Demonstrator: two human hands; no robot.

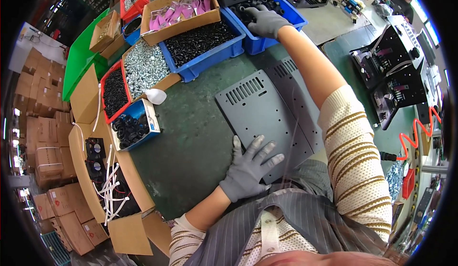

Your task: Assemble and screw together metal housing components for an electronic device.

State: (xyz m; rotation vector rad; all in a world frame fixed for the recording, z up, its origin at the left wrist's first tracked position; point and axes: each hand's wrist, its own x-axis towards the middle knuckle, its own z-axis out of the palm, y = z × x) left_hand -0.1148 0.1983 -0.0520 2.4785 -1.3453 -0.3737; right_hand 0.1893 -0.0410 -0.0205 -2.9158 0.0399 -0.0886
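My left hand [250,168], in a grey glove, lies with fingers spread on the near left part of a dark grey metal panel [265,108]. The panel has a row of slots at its far end and small holes across its face. A second slotted grey metal face [296,92] adjoins it on the right; whether the two are one bent piece I cannot tell. My right hand [268,22], also gloved, reaches into a blue bin [298,24] of small black parts [267,3]. Its fingers look apart among them, with the tips partly hidden.
Left of that bin stand a blue bin of black screws [200,44], a carton of purple-tipped pieces [181,11], and silver screws [144,66]. An open carton [138,182] with fans and cables lies left. Black chassis [384,58] and a red coiled hose [417,135] are right.
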